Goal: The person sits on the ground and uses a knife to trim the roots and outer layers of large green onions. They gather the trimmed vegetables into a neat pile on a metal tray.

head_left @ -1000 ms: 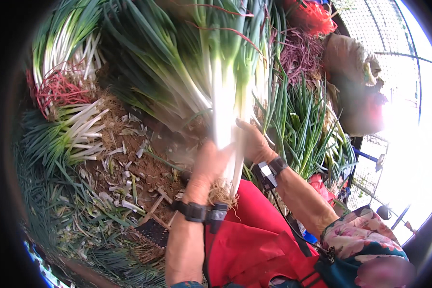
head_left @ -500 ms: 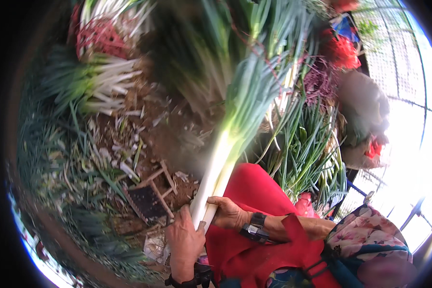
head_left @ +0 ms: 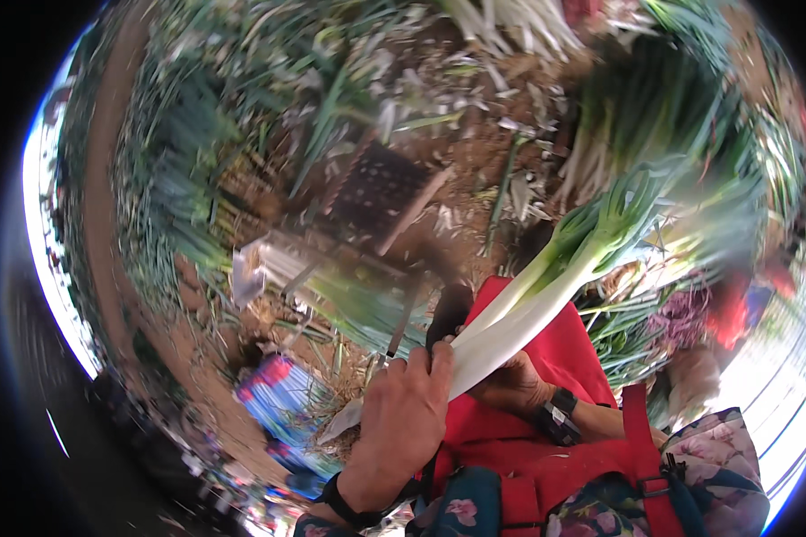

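Leek stalks (head_left: 518, 338) slant above the person's red apron (head_left: 546, 461), white ends toward the left hand (head_left: 398, 421), whose fingers curl closed over them; the right hand (head_left: 518, 385) sits beneath, its fingers mostly hidden, their grip impossible to tell; beyond stand a dark-seated stool (head_left: 381, 195), scattered pale trimmings (head_left: 530, 190) and more piled leeks (head_left: 640, 112).

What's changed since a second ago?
The view has swung left, bringing the stool nearer the picture's middle. The leeks have tipped from near upright in the picture to a slant, rising toward the upper right. The left hand and right hand still hold them.
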The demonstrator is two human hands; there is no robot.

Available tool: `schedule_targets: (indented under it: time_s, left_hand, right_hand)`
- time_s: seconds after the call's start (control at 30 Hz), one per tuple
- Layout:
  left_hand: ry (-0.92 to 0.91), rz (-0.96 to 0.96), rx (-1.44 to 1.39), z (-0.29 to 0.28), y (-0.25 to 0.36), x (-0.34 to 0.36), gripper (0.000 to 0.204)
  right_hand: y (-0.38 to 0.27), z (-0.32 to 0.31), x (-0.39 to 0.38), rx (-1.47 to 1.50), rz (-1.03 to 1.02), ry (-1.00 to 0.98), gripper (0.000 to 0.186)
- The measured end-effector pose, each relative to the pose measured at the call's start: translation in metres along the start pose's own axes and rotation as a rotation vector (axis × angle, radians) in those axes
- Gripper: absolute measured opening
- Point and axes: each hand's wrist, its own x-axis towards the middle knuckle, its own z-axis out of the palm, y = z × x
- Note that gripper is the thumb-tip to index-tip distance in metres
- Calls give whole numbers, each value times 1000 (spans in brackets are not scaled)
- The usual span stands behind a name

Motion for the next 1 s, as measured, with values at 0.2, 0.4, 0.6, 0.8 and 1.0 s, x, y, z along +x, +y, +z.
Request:
schedule_targets:
  time_s: [0.2,0.4,0.6,0.8,1.0]
  left_hand:
    - [271,-151,-179,27,-75,-100,47]
    - [566,-406,-485,70,-124,-150,64]
    - [908,-639,-767,100,-140,-130,75]
    - [1302,-1014,-960,156,-137,-88,62]
    - [1657,-1372,-1203,201,-143,-62,52]
  right_hand:
    - [57,59,37,101,-1,-51,43]
    - [59,159,71,-181,175,-300,74]
    - [29,253,115,-462,334,-366,54]
    - [57,309,173,-954,460,-553,34]
    - [144,368,186,-1410,610,-867,51]
